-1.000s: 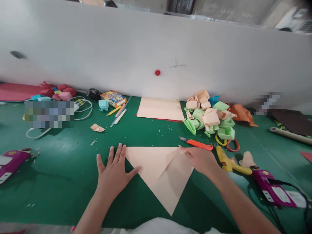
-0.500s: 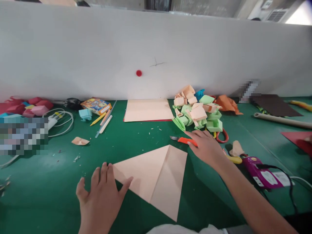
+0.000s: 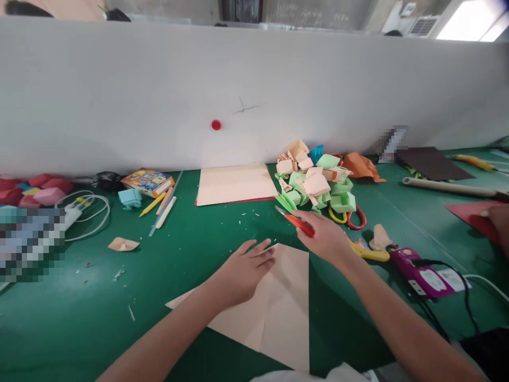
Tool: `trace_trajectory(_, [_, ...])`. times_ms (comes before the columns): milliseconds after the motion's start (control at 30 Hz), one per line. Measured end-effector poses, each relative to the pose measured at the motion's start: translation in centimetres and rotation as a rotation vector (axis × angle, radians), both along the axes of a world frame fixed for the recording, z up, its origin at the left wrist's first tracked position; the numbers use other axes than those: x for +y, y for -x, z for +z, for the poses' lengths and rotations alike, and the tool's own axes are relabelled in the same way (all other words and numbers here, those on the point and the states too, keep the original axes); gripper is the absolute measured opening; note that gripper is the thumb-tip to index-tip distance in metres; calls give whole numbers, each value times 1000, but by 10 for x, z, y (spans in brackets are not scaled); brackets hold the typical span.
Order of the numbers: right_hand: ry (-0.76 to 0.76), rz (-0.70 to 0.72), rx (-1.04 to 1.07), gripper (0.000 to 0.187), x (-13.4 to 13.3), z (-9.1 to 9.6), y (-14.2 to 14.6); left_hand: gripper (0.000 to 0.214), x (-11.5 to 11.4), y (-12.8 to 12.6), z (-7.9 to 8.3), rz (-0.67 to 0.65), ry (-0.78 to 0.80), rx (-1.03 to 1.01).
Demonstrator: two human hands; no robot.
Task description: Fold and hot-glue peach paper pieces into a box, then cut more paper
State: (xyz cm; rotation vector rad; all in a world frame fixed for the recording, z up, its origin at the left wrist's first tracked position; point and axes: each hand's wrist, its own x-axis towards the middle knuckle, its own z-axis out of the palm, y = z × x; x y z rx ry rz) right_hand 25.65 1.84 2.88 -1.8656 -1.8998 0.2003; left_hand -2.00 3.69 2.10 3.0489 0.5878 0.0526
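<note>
A peach sheet of paper [image 3: 287, 313], folded with a crease running down it, lies on the green table in front of me. Across its upper left part reaches my left hand [image 3: 243, 271], fingers spread near the top corner; whether it presses on the paper I cannot tell. Just beyond the paper's upper right corner, my right hand [image 3: 324, 236] is closed on an orange utility knife [image 3: 300, 223]. The knife's blade points away to the upper left, close to a heap of green and peach folded paper pieces [image 3: 316, 183].
Red-handled scissors [image 3: 358, 217] and a purple device with cables [image 3: 423, 273] lie to the right. Another person's hand [image 3: 497, 220] touches red paper at the right edge. Flat peach sheets [image 3: 236, 183] rest against the white partition [image 3: 159, 95]. Markers [image 3: 166, 212] lie left.
My left hand has moved right and away from me over the paper. My right hand has closed on the utility knife and turned it slightly. The paper has rotated a little.
</note>
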Motion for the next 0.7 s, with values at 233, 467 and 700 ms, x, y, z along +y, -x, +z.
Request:
trace_trajectory(233, [-71,-102,461,48,-6,-22,19,48,25,-20,-10,256,-57,-28])
trace_trajectory(467, [40,-21,640,47,7,-24,35,45,21,0,1,488,-80,-39])
trace_trajectory(700, [95,48,629,39,21,-36,43,51,16,15,-13,643,-83,-65])
